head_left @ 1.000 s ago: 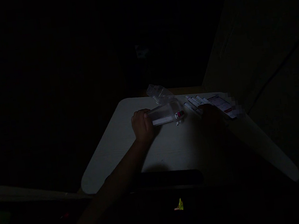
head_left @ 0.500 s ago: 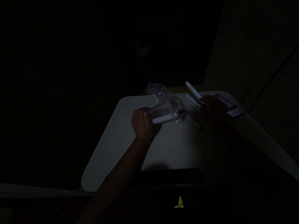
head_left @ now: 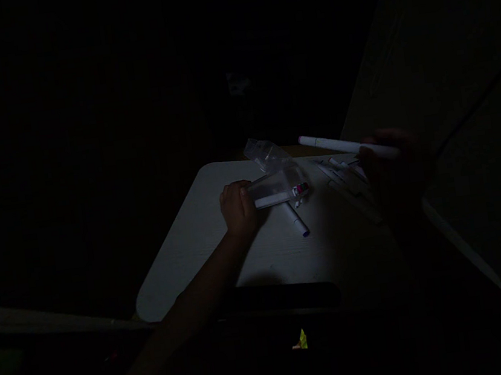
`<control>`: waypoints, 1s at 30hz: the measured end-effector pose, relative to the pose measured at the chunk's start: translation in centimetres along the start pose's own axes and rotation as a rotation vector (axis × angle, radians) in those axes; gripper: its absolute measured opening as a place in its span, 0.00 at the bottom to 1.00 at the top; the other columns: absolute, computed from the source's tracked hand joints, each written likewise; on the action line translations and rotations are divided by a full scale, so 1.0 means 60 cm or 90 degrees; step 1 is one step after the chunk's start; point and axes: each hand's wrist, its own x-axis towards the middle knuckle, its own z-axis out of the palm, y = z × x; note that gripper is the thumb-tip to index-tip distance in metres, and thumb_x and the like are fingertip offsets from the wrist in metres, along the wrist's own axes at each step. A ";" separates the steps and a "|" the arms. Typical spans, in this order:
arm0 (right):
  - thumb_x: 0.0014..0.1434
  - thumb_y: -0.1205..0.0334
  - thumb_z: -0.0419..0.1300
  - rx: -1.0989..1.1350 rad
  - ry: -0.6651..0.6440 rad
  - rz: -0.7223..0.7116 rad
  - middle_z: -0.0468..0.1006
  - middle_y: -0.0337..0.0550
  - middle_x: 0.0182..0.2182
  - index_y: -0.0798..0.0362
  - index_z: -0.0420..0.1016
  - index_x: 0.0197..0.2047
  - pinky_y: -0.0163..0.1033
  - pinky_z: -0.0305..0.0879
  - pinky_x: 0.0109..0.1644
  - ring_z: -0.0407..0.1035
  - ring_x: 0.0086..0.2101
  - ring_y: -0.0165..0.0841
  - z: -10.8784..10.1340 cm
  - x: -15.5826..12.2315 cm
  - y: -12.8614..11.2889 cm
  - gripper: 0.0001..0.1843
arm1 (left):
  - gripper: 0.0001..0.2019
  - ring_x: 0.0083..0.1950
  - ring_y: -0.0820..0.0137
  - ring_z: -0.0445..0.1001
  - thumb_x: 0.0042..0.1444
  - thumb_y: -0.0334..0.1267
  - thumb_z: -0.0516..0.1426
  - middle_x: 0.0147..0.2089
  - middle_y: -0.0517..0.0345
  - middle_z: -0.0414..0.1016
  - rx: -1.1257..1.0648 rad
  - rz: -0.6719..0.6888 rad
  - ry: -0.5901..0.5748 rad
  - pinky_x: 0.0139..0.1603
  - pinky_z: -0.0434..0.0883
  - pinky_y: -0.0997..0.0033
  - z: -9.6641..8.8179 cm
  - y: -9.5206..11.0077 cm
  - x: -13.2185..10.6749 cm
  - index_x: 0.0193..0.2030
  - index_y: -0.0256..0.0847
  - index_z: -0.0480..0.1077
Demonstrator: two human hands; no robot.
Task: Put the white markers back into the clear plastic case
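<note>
The scene is very dark. My left hand (head_left: 237, 207) rests on the white table (head_left: 194, 249), its fingers closed on the end of a clear plastic case (head_left: 277, 184) that lies on its side with a white marker with a pink cap (head_left: 281, 196) inside. My right hand (head_left: 388, 161) is raised above the table's right part, closed on a white marker (head_left: 336, 144) that points left and lies nearly level. Another white marker with a blue tip (head_left: 297, 220) lies loose on the table just below the case.
Several more white markers (head_left: 337, 171) lie on the table under my right hand. A crumpled clear plastic piece (head_left: 264, 151) sits behind the case at the table's far edge. A dim wall (head_left: 444, 54) rises on the right. A small yellow thing (head_left: 301, 340) shows below the table's near edge.
My right hand has lifted a white marker off the group and swung it to point left. A blue-tipped marker now lies loose below the case. My left hand has stayed put.
</note>
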 end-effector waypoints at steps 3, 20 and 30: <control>0.53 0.63 0.67 0.121 0.038 -0.050 0.81 0.38 0.35 0.49 0.73 0.51 0.41 0.75 0.36 0.78 0.34 0.33 0.000 0.003 -0.011 0.21 | 0.33 0.43 0.58 0.74 0.71 0.54 0.32 0.40 0.44 0.78 0.002 -0.002 -0.005 0.47 0.66 0.56 -0.001 -0.002 0.000 0.42 0.38 0.74; 0.57 0.57 0.65 0.186 -0.021 0.022 0.79 0.38 0.36 0.47 0.62 0.53 0.40 0.73 0.33 0.73 0.28 0.30 0.018 -0.007 0.009 0.23 | 0.29 0.44 0.58 0.73 0.71 0.52 0.33 0.40 0.44 0.76 0.000 0.001 -0.018 0.48 0.66 0.56 0.000 -0.002 0.003 0.43 0.41 0.72; 0.57 0.52 0.65 0.155 -0.030 0.081 0.79 0.40 0.36 0.49 0.64 0.52 0.40 0.73 0.35 0.74 0.31 0.31 0.023 -0.016 0.009 0.24 | 0.33 0.43 0.58 0.73 0.70 0.56 0.31 0.39 0.45 0.77 0.013 0.004 -0.019 0.48 0.66 0.56 -0.001 0.003 0.006 0.42 0.41 0.72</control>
